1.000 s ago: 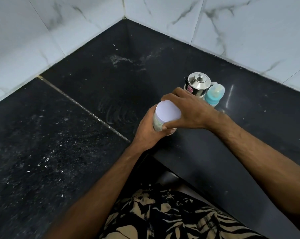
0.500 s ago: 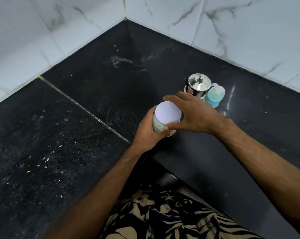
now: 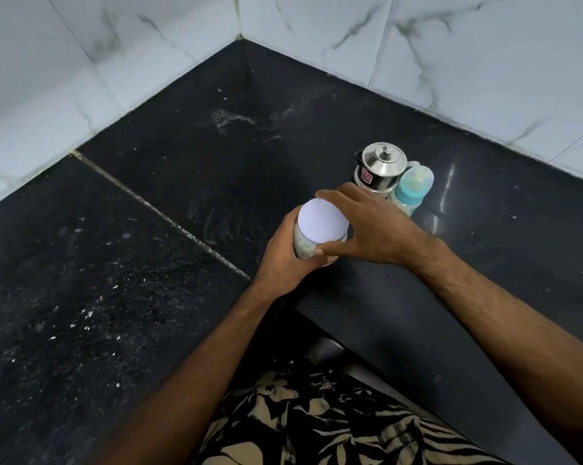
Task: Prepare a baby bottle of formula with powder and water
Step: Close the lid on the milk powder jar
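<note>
A powder jar (image 3: 301,246) with a flat white lid (image 3: 322,222) stands near the counter's inner corner edge. My left hand (image 3: 283,260) wraps around the jar's body from the left. My right hand (image 3: 370,226) grips the lid's rim, thumb at the near side and fingers over the far side. Behind them stands a small steel pot (image 3: 379,169) with a knobbed lid and a red label. A baby bottle (image 3: 410,189) with a blue collar and clear cap stands touching the pot's right side.
The black stone counter (image 3: 182,182) runs into a corner between white marble-tiled walls (image 3: 484,55). A seam crosses the counter on the left, with white specks and powder smears. My patterned clothing shows below the counter's edge.
My right hand has turned slightly on the lid, its fingers shifting round the rim. The jar and my left hand stay in place.
</note>
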